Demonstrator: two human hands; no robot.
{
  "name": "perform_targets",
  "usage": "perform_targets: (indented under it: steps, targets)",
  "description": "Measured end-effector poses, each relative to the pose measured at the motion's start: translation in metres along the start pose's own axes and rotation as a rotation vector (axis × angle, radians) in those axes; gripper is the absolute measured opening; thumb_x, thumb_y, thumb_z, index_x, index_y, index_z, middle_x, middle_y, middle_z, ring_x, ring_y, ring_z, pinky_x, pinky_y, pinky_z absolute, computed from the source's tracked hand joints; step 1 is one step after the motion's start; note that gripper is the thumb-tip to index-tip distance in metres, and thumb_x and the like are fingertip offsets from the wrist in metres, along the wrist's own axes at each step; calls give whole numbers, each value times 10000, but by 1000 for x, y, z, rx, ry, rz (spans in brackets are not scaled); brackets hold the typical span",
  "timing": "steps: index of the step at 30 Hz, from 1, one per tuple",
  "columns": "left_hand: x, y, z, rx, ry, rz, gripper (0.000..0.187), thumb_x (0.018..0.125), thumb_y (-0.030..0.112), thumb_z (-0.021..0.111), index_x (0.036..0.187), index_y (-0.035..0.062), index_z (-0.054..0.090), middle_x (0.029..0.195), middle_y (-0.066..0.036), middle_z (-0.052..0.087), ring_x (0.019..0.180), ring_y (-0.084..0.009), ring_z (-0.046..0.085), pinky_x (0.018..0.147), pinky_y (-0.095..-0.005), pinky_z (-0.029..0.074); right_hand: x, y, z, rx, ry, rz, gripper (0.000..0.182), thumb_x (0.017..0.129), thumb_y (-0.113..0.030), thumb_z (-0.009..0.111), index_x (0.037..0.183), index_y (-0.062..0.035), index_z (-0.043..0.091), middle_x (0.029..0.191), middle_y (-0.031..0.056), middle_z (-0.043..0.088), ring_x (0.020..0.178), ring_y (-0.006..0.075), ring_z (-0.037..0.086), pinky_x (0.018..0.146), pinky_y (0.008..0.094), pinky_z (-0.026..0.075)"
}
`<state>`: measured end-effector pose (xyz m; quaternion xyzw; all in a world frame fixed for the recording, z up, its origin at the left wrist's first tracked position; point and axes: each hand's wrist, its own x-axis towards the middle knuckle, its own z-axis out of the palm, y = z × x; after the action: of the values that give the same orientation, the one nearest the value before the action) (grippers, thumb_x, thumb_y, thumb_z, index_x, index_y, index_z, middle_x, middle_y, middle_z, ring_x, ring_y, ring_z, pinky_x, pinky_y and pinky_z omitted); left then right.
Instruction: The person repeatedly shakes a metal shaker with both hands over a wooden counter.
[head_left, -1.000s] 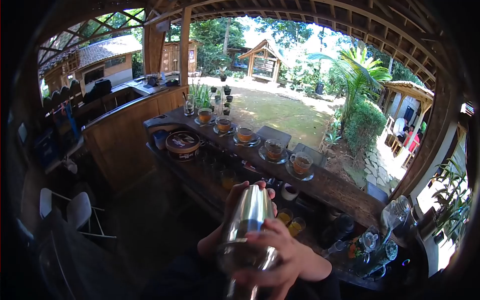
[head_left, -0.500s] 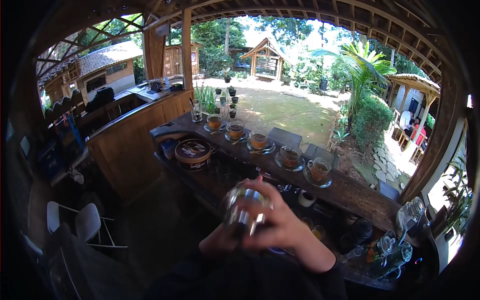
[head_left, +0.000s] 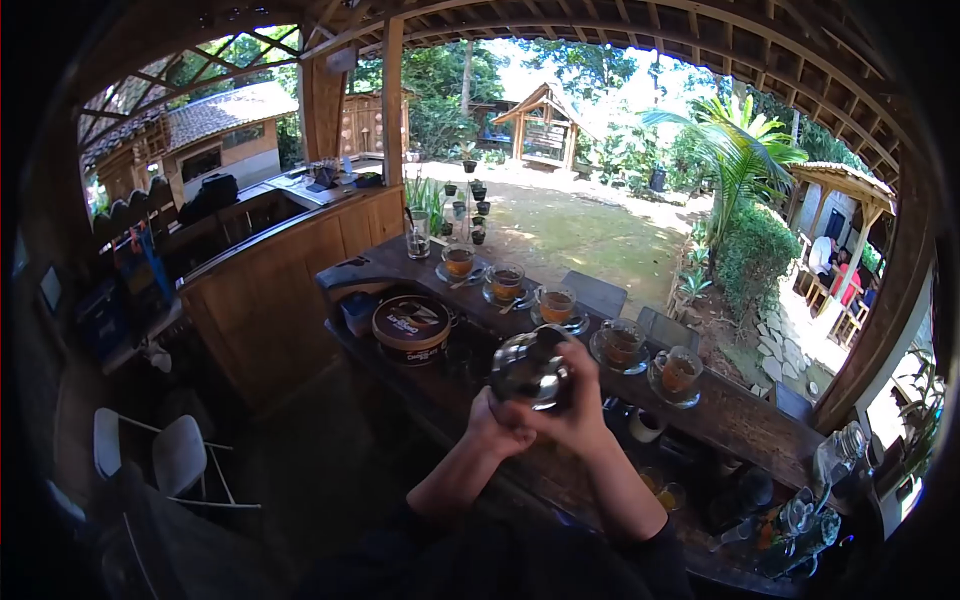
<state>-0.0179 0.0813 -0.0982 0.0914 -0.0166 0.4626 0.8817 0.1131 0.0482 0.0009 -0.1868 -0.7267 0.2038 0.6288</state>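
Both my hands are wrapped round a shiny metal shaker (head_left: 528, 368), held tilted above the dark wooden counter. My left hand (head_left: 493, 428) grips it low on the near side. My right hand (head_left: 578, 408) closes on its right side, the fingers partly hidden behind the metal. Beyond the shaker, several glass cups of amber drink stand on saucers along the raised counter ledge (head_left: 740, 420); the nearest include one cup (head_left: 555, 302) and another cup (head_left: 621, 345).
A round brown tub (head_left: 411, 325) sits on the lower shelf to the left. At the ledge's far end stands a tall glass (head_left: 418, 238). Glass jars (head_left: 840, 450) crowd the right end. A folding chair (head_left: 180, 450) is at the lower left.
My hands have lifted the shaker up and to the right, turning it so its rounded end faces me. The view has shifted slightly.
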Motion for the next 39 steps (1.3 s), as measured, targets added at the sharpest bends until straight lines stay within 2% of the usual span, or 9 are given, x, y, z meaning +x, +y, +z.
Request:
perform_targets:
  steps: [4,7,17,21,25,28,29,33,39]
  targets:
    - [-19,13,79,-81,158,56,426,918,415,351,1061,109,610,897,-95,607,834,-248,605,725,-440,512,25,-50,2,-87,-433,-591,469,706,-202,766,1113,-304,556,1261,103,512,1142,451,464,903,597,385]
    - [1,30,87,161,-679,4,452,908,429,408,1079,53,592,1116,-141,578,914,-290,603,819,-439,500,8,-67,19,-78,-473,-604,338,720,-324,716,1028,-199,654,1231,59,529,1160,402,471,959,553,352]
    - [37,46,24,-42,4,-152,385,905,454,459,1091,135,569,1109,-72,557,935,-262,584,770,-418,499,22,-17,19,-305,-375,-613,450,701,-171,724,1114,-243,560,1268,46,505,1157,424,459,917,543,403]
    - [39,47,71,214,-818,-79,434,918,494,398,1101,132,552,1071,-131,501,828,-322,524,746,-443,460,7,-56,26,-343,-547,-717,419,731,-249,685,1105,-385,556,1228,-7,520,1141,415,472,932,584,338]
    - [33,24,14,-655,-464,-565,388,930,378,373,1083,80,568,1051,-111,600,934,-250,610,831,-427,509,16,14,5,-346,-359,-523,579,675,-244,795,1165,-269,487,1268,138,481,1117,471,472,887,555,421]
    - [33,5,15,131,-80,158,398,925,341,370,1090,35,565,1056,-106,619,960,-238,614,849,-421,514,-3,20,7,-127,57,-259,523,701,-282,784,1135,-138,531,1267,238,448,1133,456,478,919,521,411]
    - [30,12,13,-493,-406,-392,405,925,351,365,1094,43,566,1044,-109,624,942,-233,618,845,-416,515,0,3,3,-77,-88,-327,525,725,-327,754,1162,-158,519,1274,214,457,1136,442,483,939,528,392]
    - [12,13,91,180,-753,10,452,921,434,363,1115,69,547,1049,-168,487,849,-371,559,746,-452,517,-11,-69,-2,-223,-514,-751,496,785,-448,648,1210,-237,501,1271,75,506,1144,407,490,1000,565,311]
    - [40,-28,21,11,-134,-60,356,915,362,471,1086,68,574,1056,-77,613,1003,-231,585,871,-419,493,-3,-9,-36,-240,-197,-423,588,641,-176,800,1150,-181,506,1261,154,464,1166,433,432,952,542,382]
